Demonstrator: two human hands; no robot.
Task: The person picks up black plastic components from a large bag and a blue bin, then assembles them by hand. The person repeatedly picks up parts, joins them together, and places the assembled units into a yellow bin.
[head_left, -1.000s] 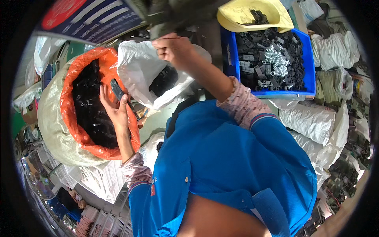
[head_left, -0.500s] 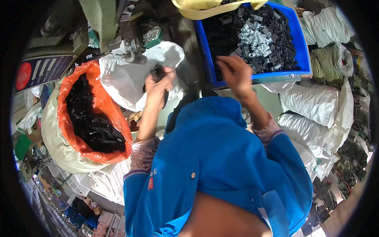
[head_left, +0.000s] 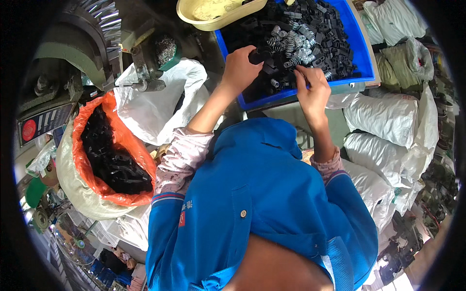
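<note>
My left hand [head_left: 241, 72] is closed around a black plastic part [head_left: 261, 55], held over the left side of a blue tray [head_left: 363, 76]. My right hand [head_left: 313, 91] reaches over the tray's near edge with thumb and fingertips pinched together. Whatever those fingertips hold is too small to make out. Inside the tray lie many small black plastic pieces [head_left: 335, 48] in a loose heap. A pile of shiny coil springs [head_left: 296, 46] rests on top of them, just beyond my right fingertips.
A yellow basin [head_left: 213, 23] overlaps the tray's far left corner. Left of me stand an open white bag [head_left: 145, 114] and an orange-lined sack [head_left: 80, 145] of black parts. A green container [head_left: 171, 62] of small metal pieces sits by a machine [head_left: 73, 51]. Stuffed white sacks [head_left: 381, 119] are stacked at right.
My left hand has moved right with the black part, from above the white bag to the tray. My right hand has shifted slightly right, its fingertips now pinched beside the springs. The view has shifted.
</note>
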